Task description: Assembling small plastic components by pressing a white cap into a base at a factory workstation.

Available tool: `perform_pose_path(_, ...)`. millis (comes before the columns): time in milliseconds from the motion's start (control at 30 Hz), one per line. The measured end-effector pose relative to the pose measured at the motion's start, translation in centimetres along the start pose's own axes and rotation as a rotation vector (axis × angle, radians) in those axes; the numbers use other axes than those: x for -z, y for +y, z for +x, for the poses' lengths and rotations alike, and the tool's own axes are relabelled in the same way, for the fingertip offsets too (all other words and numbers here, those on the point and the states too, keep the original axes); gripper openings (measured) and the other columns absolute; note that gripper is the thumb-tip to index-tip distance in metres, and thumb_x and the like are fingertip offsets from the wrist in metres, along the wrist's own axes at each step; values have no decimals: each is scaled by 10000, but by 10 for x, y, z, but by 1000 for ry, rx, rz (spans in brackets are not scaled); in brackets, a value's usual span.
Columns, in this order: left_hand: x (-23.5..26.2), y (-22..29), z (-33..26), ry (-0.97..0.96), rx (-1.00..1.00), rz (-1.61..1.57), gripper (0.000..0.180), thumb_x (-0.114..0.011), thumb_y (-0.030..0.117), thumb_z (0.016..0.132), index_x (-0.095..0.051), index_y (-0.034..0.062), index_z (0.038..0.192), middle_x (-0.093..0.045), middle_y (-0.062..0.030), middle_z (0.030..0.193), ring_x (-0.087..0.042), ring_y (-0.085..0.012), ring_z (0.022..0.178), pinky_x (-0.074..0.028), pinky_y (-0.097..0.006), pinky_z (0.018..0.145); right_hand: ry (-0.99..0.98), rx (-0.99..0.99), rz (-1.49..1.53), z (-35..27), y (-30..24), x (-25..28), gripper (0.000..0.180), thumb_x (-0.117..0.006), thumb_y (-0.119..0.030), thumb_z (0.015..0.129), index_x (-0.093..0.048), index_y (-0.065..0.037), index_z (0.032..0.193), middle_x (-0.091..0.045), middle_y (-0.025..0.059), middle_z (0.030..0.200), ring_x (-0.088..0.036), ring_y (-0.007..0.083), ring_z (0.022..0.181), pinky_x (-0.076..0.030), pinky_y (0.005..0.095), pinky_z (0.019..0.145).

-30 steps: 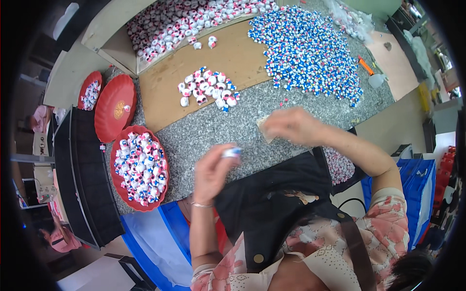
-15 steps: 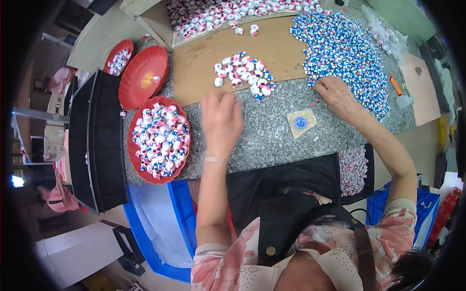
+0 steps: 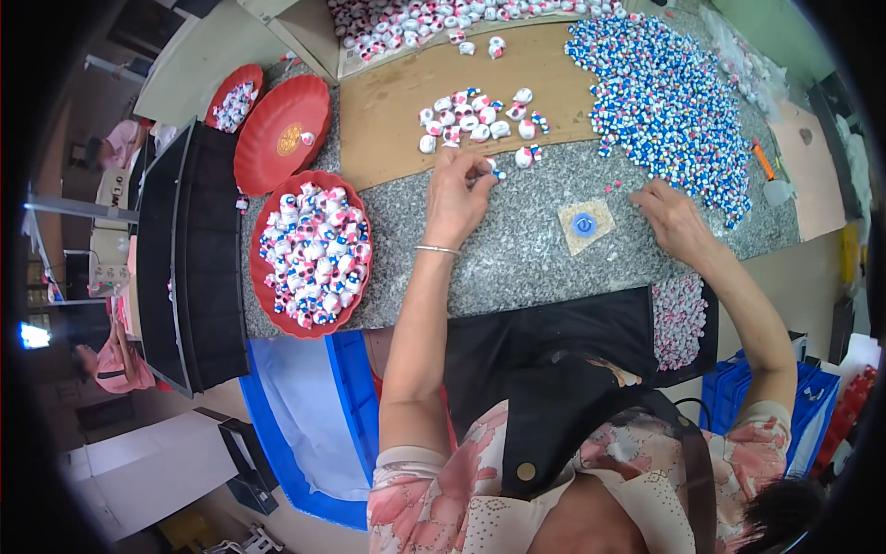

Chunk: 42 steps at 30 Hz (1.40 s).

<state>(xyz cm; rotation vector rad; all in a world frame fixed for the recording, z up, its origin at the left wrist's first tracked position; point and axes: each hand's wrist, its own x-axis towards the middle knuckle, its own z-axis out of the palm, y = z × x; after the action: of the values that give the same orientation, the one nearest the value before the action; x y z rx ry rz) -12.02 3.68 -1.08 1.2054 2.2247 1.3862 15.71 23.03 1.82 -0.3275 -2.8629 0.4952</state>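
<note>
The left hand [image 3: 457, 197], fingers nearly closed, pinches a small white-and-blue piece [image 3: 498, 174]; the right hand [image 3: 678, 224] curls above the bench [image 3: 517, 254], its grip I cannot tell

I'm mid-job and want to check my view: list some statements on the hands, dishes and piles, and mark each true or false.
1. The left hand is beside the cluster of white pieces. True.
2. The right hand is inside a red dish. False: it is at the grey counter, near the pile of small blue-and-white pieces.
3. A round blue piece sits on a pale square pad. True.
4. The red dish with the gold emblem is heaped full. False: only one small piece shows in it.
5. A few tiny pink bits lie on the counter near the right hand. True.
</note>
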Motion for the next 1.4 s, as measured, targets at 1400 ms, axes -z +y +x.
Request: perform_pose_path(1400, -17, 40, -103, -199, 324, -1122, 363, -597, -43, 870, -543, -35, 1229, -620, -135, 1146, -612, -172, 967, -502, -287, 881, -57, 5, -76, -6, -4, 9, 168, -599, -83, 814, -576, -23, 970, -569, 138, 880, -629, 330, 799, -509, 424, 644)
